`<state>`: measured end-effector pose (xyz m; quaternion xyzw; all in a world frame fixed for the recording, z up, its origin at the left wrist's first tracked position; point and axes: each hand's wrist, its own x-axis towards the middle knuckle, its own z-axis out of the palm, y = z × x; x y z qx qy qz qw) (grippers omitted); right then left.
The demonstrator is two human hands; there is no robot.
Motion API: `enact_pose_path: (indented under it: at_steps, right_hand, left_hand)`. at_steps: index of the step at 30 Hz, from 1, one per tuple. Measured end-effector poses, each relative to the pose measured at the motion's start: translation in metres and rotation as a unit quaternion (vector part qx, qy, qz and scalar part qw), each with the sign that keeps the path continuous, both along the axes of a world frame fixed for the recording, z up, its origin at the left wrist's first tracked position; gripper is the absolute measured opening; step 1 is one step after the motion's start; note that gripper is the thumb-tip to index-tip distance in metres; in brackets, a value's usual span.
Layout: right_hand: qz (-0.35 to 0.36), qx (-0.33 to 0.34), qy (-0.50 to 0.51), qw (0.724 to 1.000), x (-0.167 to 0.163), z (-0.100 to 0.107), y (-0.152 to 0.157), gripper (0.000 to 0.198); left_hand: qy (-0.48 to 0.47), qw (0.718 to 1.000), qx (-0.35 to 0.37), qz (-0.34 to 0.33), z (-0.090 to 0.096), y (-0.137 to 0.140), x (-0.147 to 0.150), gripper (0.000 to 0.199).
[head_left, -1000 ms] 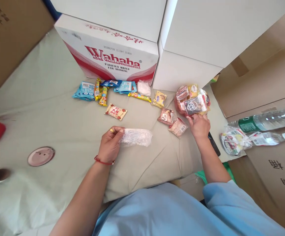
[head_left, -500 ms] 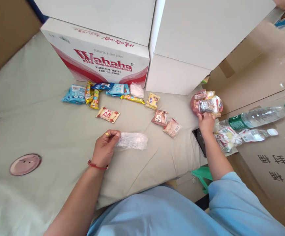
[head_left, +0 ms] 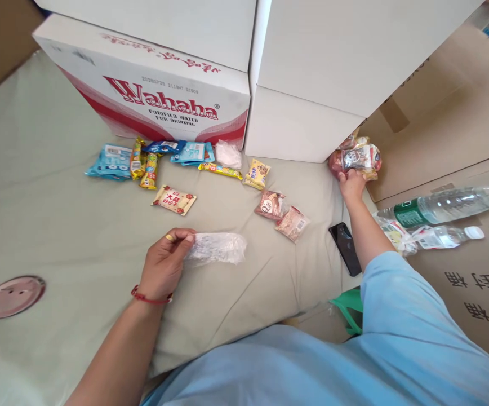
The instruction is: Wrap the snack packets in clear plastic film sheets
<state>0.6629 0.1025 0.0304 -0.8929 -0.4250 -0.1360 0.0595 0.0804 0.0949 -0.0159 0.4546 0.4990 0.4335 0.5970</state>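
My left hand (head_left: 168, 260) pinches one end of a crumpled clear plastic wrapper (head_left: 217, 248) between thumb and fingers, low over the cloth. At the right, my right hand (head_left: 352, 185) grips the near edge of a reddish bowl (head_left: 335, 162), its fingertips partly hidden. Snack packets (head_left: 356, 158) fill the bowl. Two brown packets, one of them a Q-marked packet (head_left: 270, 204) and the other a pinkish-brown packet (head_left: 294, 224), lie between my hands. A cream packet with red print (head_left: 174, 200) rests beyond my left hand.
A Wahaha water carton (head_left: 155, 101) and white boxes (head_left: 307, 124) stand at the back. Blue packets (head_left: 111, 162), yellow packets (head_left: 220, 170) and a white packet (head_left: 228, 154) lie before them. A black phone (head_left: 345, 248), water bottles (head_left: 451, 206) and a button-shaped disc (head_left: 14, 296) lie around.
My right hand has pushed the bowl farther away, toward the white boxes and off from the phone. My left hand keeps its hold on the wrapper, and the view has shifted slightly.
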Motion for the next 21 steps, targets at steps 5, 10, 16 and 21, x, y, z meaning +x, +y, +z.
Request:
enact_pose_path:
  at_steps: [5, 10, 16, 21]
  right_hand:
    - [0.015, -0.002, 0.005, 1.0, 0.01, 0.0, 0.006, 0.034]
    - [0.023, -0.007, 0.006, 1.0, 0.023, 0.001, 0.02, 0.035]
    - [0.023, 0.01, 0.011, 1.0, 0.03, 0.002, 0.047, 0.033]
    - [0.041, 0.009, 0.015, 0.999, 0.024, 0.007, 0.058, 0.031]
  left_hand:
    - [0.008, 1.0, -0.007, 0.005, 0.001, 0.0, 0.001, 0.032]
    - [0.008, 1.0, -0.002, 0.005, 0.004, 0.0, 0.002, 0.033]
    - [0.019, 1.0, -0.004, -0.005, 0.01, -0.002, 0.002, 0.03]
    - [-0.024, 1.0, -0.013, -0.002, 0.008, -0.002, 0.004, 0.034]
